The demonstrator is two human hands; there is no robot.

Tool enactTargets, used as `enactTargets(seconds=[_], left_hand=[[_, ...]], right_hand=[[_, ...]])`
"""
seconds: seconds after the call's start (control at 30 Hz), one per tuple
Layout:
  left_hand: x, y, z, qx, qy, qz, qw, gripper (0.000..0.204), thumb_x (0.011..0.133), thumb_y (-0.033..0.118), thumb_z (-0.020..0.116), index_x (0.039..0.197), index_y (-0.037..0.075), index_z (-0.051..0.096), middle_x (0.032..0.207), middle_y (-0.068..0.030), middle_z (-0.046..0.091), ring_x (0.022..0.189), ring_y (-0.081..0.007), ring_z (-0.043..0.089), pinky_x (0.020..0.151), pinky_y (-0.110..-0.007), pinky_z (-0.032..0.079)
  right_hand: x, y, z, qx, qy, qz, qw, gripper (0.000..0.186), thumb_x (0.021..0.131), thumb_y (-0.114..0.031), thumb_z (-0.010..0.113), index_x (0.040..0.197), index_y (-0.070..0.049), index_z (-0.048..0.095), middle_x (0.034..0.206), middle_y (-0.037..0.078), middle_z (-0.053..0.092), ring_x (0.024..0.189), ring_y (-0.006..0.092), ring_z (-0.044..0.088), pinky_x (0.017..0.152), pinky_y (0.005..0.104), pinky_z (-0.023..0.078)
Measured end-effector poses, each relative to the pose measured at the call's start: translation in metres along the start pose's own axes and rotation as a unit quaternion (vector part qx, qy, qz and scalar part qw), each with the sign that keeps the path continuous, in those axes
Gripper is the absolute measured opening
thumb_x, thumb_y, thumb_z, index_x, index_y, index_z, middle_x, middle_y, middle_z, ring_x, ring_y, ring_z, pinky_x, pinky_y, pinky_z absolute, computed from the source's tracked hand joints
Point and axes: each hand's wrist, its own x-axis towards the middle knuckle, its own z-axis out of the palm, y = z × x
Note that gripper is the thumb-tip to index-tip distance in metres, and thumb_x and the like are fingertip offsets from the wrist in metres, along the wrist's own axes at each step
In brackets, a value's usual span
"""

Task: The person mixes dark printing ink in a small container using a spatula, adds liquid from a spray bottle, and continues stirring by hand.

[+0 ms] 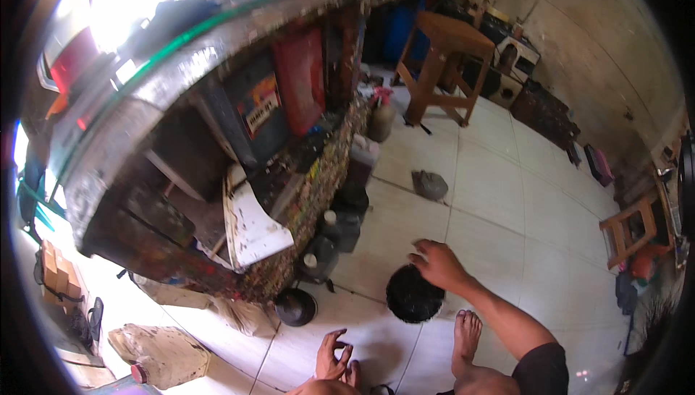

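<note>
My right hand (pixel 440 265) reaches over the far right rim of a round black bucket (pixel 399 313) on the tiled floor. Its fingers bend loosely with a gap between them, and nothing shows in them. The bucket's inside is dark, so its contents cannot be made out. Low in the view, my left hand (pixel 334 356) hovers near my foot, its fingers half curled and apart, holding nothing that I can see. A squat black container (pixel 295 307) sits a little beyond it to the left.
Dark bottles (pixel 340 230) line the foot of a cluttered, crusted workbench (pixel 300 228) on the left. A grey lump (pixel 430 185) lies farther off on the tiles. A wooden stool (pixel 452 44) stands at the back. A stained plastic jerrycan (pixel 159 355) is at lower left.
</note>
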Motion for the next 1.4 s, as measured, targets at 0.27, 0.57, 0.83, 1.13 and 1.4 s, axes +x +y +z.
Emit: enactTargets(seconds=[0.27, 0.57, 0.83, 1.13, 1.4], left_hand=[[0.042, 0.025, -0.011, 0.093, 0.056, -0.047, 0.993, 0.042, 0.080, 0.008, 0.062, 0.120, 0.002, 0.049, 0.112, -0.0179, 0.055, 0.089, -0.0264, 0.062, 0.078, -0.033, 0.049], [0.026, 0.051, -0.002, 0.214, 0.106, -0.181, 0.954, 0.041, 0.081, 0.009, 0.063, 0.119, 0.003, 0.051, 0.111, -0.0170, 0.057, 0.095, -0.0267, 0.060, 0.081, -0.033, 0.049], [-0.007, 0.134, 0.013, 0.331, 0.025, -0.220, 0.917, 0.040, 0.081, 0.010, 0.064, 0.119, 0.005, 0.053, 0.110, -0.0162, 0.057, 0.101, -0.0270, 0.058, 0.084, -0.033, 0.049], [0.228, 0.257, 0.067, 0.350, -0.039, 0.171, 0.920, 0.034, 0.085, 0.016, 0.060, 0.113, -0.002, 0.054, 0.108, -0.0217, 0.056, 0.097, -0.0365, 0.057, 0.083, -0.040, 0.046], [0.279, 0.295, 0.111, -0.041, 0.065, 0.279, 0.957, 0.040, 0.094, 0.022, 0.052, 0.126, 0.000, 0.047, 0.121, -0.0137, 0.054, 0.111, -0.0214, 0.053, 0.097, -0.031, 0.039]], right_hand=[[0.183, 0.155, -0.047, 0.004, 0.081, 0.021, 0.996, 0.032, 0.076, -0.012, 0.057, 0.105, 0.002, 0.055, 0.095, 0.023, 0.060, 0.095, 0.0399, 0.057, 0.081, 0.0457, 0.046], [0.444, 0.289, 0.010, 0.025, 0.213, -0.044, 0.976, 0.097, 0.060, -0.011, 0.075, 0.142, -0.013, 0.021, 0.141, 0.018, 0.034, 0.124, 0.0386, 0.040, 0.097, 0.0477, 0.039], [0.442, 0.282, 0.017, 0.145, 0.033, -0.042, 0.988, 0.097, 0.049, -0.018, 0.084, 0.131, -0.014, 0.032, 0.133, 0.024, 0.032, 0.118, 0.0443, 0.036, 0.093, 0.0542, 0.037], [0.297, 0.230, -0.038, 0.348, 0.199, -0.057, 0.914, 0.070, 0.065, -0.013, 0.077, 0.121, -0.001, 0.037, 0.109, 0.020, 0.056, 0.096, 0.0282, 0.058, 0.085, 0.0358, 0.046], [0.087, 0.128, -0.109, 0.475, 0.063, -0.053, 0.876, 0.076, 0.066, -0.025, 0.077, 0.128, 0.000, 0.039, 0.113, 0.009, 0.053, 0.105, 0.0188, 0.051, 0.090, 0.0319, 0.042]])
